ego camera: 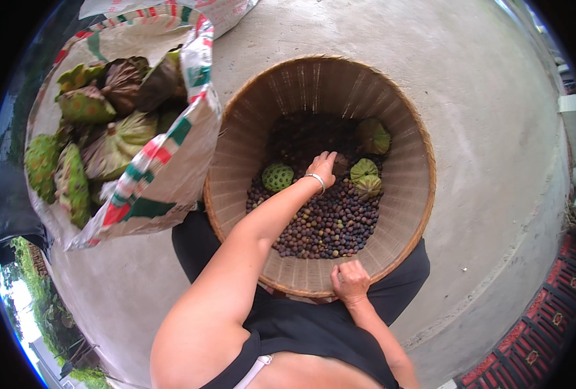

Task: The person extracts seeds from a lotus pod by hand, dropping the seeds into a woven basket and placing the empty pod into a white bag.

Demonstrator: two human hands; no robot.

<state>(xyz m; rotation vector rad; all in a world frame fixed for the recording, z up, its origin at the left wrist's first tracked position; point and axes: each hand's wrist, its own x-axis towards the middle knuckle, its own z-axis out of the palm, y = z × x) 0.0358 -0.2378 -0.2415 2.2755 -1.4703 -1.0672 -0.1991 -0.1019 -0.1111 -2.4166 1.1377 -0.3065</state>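
Observation:
My left hand (323,167), with a silver bangle at the wrist, reaches down into a deep woven bamboo basket (395,214). Its fingertips are beside a brownish lotus seed pod (340,165); whether they grip it is hidden. Dark purple and brown lotus seeds (326,228) cover the basket's bottom. On them, left of this hand, lies a green lotus pod (277,177) with dark seeds in its face. Two small green pods (364,170) (368,186) and a larger one (374,136) lie to the right. My right hand (352,281) is curled at the basket's near rim, no object visible in it.
At the left stands an open woven plastic sack (161,185), striped red and green, full of green and brown lotus pods (122,138). Another white sack (224,14) is behind it. The basket is between my knees on a concrete floor (482,160). A red-and-black patterned border (531,321) runs at lower right.

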